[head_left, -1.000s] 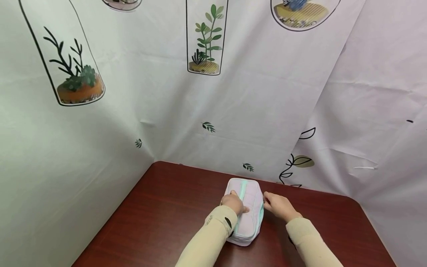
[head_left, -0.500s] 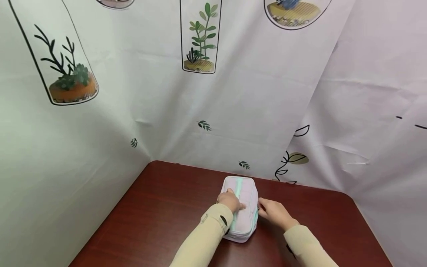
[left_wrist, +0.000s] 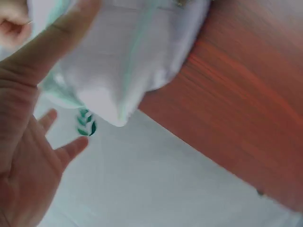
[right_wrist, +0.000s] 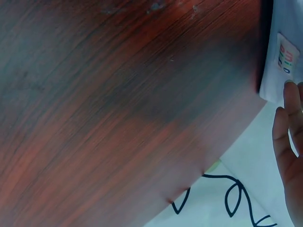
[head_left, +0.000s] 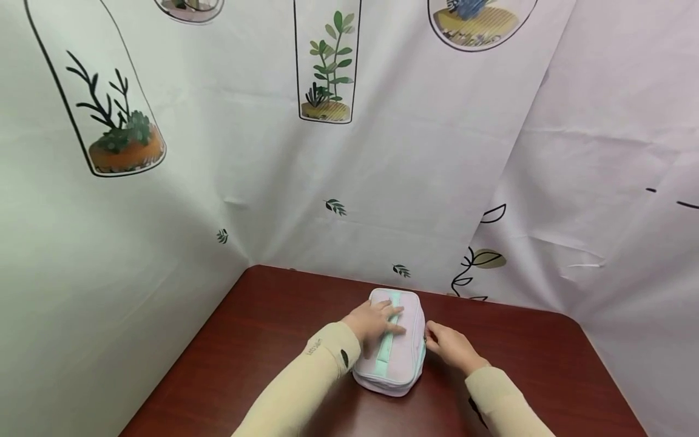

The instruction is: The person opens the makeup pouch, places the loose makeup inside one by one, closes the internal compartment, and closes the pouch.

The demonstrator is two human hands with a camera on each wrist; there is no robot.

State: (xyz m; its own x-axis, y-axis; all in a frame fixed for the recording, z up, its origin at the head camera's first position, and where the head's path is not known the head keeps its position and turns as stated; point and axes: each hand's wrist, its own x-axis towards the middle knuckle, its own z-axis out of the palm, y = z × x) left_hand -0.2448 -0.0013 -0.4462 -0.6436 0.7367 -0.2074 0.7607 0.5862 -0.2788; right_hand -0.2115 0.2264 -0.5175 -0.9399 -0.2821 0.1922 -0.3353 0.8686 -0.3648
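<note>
A lavender zippered pouch (head_left: 405, 358) with a mint stripe down its top lies on the table. My left hand (head_left: 372, 321) is spread across the top of it, fingers apart; in the left wrist view its thumb (left_wrist: 52, 45) overlaps the pouch. Along the right side of the pouch, my right hand (head_left: 452, 347) has curled fingers pinching what looks like a small zipper pull (head_left: 425, 339) at the mint zipper edge. In the right wrist view the fingers of the right hand (right_wrist: 289, 137) are close to the pouch's side (right_wrist: 280, 19), just under a small lettered label (right_wrist: 286, 53). The thumb is hidden there.
The dark red wooden table (head_left: 273, 340) has rounded back corners. White cloth walls (head_left: 262, 182) printed with plants in jars stand behind it and on both sides. The pouch is near the table's back edge.
My left hand has opened from a pointing shape and spread its fingers, moving slightly left over the pouch. The right hand has slid a little toward me along the pouch's side.
</note>
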